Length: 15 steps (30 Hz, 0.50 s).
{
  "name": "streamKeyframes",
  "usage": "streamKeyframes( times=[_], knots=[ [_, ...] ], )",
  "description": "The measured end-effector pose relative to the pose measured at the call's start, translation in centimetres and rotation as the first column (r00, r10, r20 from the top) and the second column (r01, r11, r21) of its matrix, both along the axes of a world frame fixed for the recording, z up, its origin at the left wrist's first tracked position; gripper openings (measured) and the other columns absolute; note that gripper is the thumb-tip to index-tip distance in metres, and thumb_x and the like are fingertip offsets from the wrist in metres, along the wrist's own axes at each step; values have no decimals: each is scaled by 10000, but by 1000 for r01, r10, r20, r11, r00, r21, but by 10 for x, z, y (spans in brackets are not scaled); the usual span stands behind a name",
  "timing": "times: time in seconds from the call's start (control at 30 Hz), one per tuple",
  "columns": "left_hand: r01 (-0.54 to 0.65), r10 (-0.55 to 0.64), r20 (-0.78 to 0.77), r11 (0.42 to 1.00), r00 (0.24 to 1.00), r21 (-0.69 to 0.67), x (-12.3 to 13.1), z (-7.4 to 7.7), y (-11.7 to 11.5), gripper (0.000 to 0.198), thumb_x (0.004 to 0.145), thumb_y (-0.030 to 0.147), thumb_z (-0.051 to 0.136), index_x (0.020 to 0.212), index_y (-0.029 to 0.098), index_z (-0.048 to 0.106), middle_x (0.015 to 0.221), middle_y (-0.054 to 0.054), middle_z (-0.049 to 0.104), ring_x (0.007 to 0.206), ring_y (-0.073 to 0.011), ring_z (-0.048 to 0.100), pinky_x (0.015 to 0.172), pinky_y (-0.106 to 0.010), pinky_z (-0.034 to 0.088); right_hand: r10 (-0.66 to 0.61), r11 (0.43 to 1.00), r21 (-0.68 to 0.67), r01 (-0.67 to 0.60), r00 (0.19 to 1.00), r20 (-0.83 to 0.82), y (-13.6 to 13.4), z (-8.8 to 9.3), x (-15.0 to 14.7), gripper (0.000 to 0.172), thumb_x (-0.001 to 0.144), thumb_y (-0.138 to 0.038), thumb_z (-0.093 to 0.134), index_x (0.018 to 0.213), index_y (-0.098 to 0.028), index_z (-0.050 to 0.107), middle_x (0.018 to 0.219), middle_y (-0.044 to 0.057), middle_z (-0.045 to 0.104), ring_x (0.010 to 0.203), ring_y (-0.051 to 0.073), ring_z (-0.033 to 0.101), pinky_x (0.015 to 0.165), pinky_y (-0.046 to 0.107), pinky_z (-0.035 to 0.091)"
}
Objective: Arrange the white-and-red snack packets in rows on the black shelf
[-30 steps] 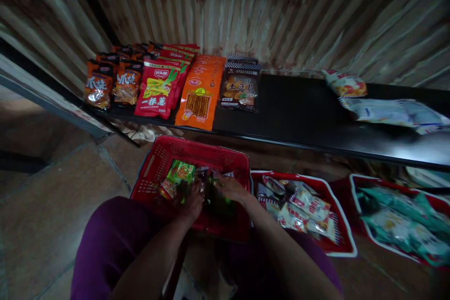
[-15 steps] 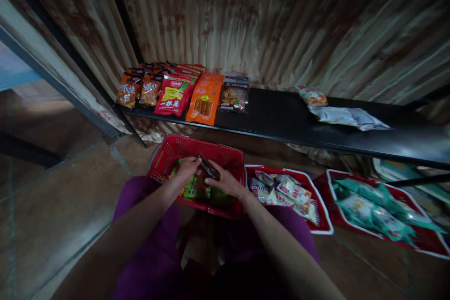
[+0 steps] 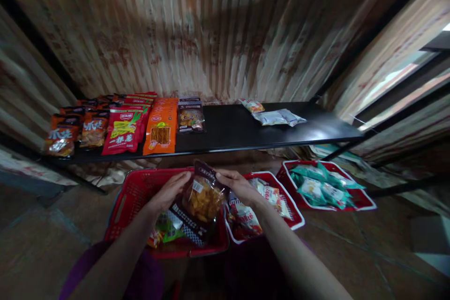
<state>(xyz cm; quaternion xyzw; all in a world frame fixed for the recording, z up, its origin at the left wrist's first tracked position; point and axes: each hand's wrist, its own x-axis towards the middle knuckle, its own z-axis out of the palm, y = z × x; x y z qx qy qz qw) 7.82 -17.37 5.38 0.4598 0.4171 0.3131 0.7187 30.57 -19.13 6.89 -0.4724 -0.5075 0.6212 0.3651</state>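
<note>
Orange-and-black packets [image 3: 62, 136], glossy red packets [image 3: 123, 129], flat orange packets [image 3: 160, 126] and dark checkered packets [image 3: 191, 117] are already grouped on the black shelf [image 3: 225, 124]. The left hand [image 3: 171, 191] and right hand [image 3: 237, 183] grip opposite edges of a clear-and-dark plastic snack bag [image 3: 204, 197], tilted over a red plastic basket [image 3: 131, 197]. Rightward, white-and-red packets [image 3: 244, 218] and teal packets [image 3: 312, 190] still fill white-rimmed baskets [image 3: 298, 226]; a pale packet [image 3: 272, 118] lies on the shelf.

The 2 hands [image 3: 171, 193] and 2 slim forearms [image 3: 131, 241] are bare, and the trousers [image 3: 150, 273] are deep purple.
</note>
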Motion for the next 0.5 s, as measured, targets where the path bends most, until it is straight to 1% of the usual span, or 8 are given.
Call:
streamKeyframes(
  times=[0.07, 0.13, 0.2, 0.27, 0.33, 0.43, 0.5],
  knots=[
    [60, -57, 72, 998, 996, -37, 5, 2, 3, 418, 769, 476, 618, 1048, 166, 646, 1048, -92, 687, 938, -220, 634, 810, -309, 455, -51, 999, -12, 50, 998, -36, 5, 0, 3, 432, 691, -536, 680, 951, -194, 724, 797, 11, 717, 780, 183, 616, 769, 300, 443],
    [99, -93, 111, 994, 989, -50, 8, 4, 6, 387, 755, 420, 657, 1048, 167, 638, 1049, -93, 683, 923, -219, 638, 778, -294, 465, -84, 996, -27, 82, 994, -63, 9, 0, 3, 398, 684, -521, 692, 924, -206, 735, 769, 5, 715, 727, 166, 609, 723, 283, 441],
    [105, -93, 148, 992, 985, -71, 9, 6, 9, 382, 741, 393, 680, 1043, 167, 627, 1034, -95, 682, 903, -223, 644, 752, -294, 475, -120, 992, -35, 118, 990, -75, 12, 1, 1, 364, 674, -508, 704, 870, -205, 747, 729, 1, 709, 657, 149, 591, 665, 269, 434],
    [70, -55, 173, 994, 983, -82, 9, 6, 11, 379, 722, 384, 700, 1022, 166, 622, 1018, -95, 682, 900, -225, 646, 760, -300, 479, -159, 987, -36, 157, 984, -76, 16, 3, -3, 331, 657, -492, 721, 808, -199, 752, 682, -6, 697, 604, 135, 570, 621, 260, 422],
    [11, 1, 174, 998, 985, -68, 9, 6, 11, 388, 704, 373, 719, 1024, 177, 619, 1030, -88, 678, 931, -221, 639, 788, -294, 472, -191, 981, -27, 190, 979, -67, 19, 5, -7, 307, 645, -475, 733, 756, -189, 749, 647, -12, 683, 576, 125, 553, 597, 252, 408],
    [-72, 78, 175, 997, 981, -41, 8, 7, 12, 403, 710, 372, 713, 1061, 198, 615, 1079, -77, 668, 994, -216, 619, 812, -276, 461, -207, 978, -4, 207, 977, -45, 24, 8, -14, 299, 647, -463, 732, 732, -177, 745, 620, -18, 670, 555, 114, 533, 580, 247, 391],
    [-91, 98, 190, 995, 977, -44, 7, 9, 12, 392, 715, 364, 709, 1057, 192, 623, 1090, -76, 668, 1017, -213, 610, 828, -269, 455, -210, 977, 16, 210, 977, -35, 26, 8, -18, 298, 644, -459, 732, 727, -173, 745, 615, -18, 668, 556, 112, 529, 587, 248, 388]
  ],
)
